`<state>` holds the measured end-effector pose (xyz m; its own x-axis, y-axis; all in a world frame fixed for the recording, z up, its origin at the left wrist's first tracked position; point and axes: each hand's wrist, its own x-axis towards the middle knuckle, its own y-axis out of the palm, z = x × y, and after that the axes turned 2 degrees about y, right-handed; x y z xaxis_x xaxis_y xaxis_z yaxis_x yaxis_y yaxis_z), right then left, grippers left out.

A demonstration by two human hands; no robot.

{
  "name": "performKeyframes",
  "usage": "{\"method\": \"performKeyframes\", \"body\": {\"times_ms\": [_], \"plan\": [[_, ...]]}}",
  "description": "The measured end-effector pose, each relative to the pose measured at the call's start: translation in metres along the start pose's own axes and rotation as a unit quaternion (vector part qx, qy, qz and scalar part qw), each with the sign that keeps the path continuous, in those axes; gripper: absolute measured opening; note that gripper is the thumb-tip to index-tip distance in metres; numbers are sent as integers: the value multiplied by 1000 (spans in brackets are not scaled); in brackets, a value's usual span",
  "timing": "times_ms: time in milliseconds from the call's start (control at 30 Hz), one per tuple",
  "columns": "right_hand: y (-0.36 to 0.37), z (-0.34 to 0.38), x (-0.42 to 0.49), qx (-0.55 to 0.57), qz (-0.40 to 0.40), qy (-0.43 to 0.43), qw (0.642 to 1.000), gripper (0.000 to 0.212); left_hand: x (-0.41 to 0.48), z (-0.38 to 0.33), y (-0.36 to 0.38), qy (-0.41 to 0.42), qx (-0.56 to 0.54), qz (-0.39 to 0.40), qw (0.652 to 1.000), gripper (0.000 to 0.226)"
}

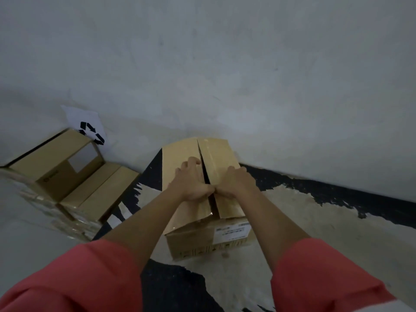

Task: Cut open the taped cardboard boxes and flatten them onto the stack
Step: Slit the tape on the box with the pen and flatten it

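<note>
A brown cardboard box [202, 235] stands on the floor in front of me, with a white label on its near side. Its two top flaps are split along the middle seam, and a dark gap shows between them. My left hand [192, 181] lies on the left flap [177, 158] with its fingers curled over the flap's inner edge at the gap. On the right flap [219, 154] my right hand [234, 182] does the same from the other side. The thumbs meet at the seam. No cutting tool is visible.
To the left, flattened cardboard [99, 192] lies on a low stack beside another brown box [56, 163] with a pale label. A white sheet with a black recycling sign [90, 129] hangs on the grey wall. The floor shows peeling black paint.
</note>
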<state>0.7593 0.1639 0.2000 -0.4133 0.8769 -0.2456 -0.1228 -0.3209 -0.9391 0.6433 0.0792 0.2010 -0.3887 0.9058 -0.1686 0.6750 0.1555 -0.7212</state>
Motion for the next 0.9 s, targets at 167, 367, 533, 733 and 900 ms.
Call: {"method": "performKeyframes", "body": {"times_ms": [167, 367, 533, 733, 900], "plan": [[-24, 2, -5, 53, 37, -27, 998, 62, -5, 5, -26, 31, -116, -32, 992, 67], [-55, -25, -11, 252, 76, 3, 965, 28, -16, 12, -67, 2, -252, -75, 965, 73], [-78, -54, -8, 299, 74, 40, 951, 14, -13, 36, -89, -48, -219, -130, 966, 61], [-79, -72, 8, 153, -4, 36, 987, 49, -3, 69, -109, -63, -14, -80, 995, 69], [-62, -62, 7, -40, -76, 116, 990, 69, 0, 68, -94, -122, 419, -66, 897, 71]]}}
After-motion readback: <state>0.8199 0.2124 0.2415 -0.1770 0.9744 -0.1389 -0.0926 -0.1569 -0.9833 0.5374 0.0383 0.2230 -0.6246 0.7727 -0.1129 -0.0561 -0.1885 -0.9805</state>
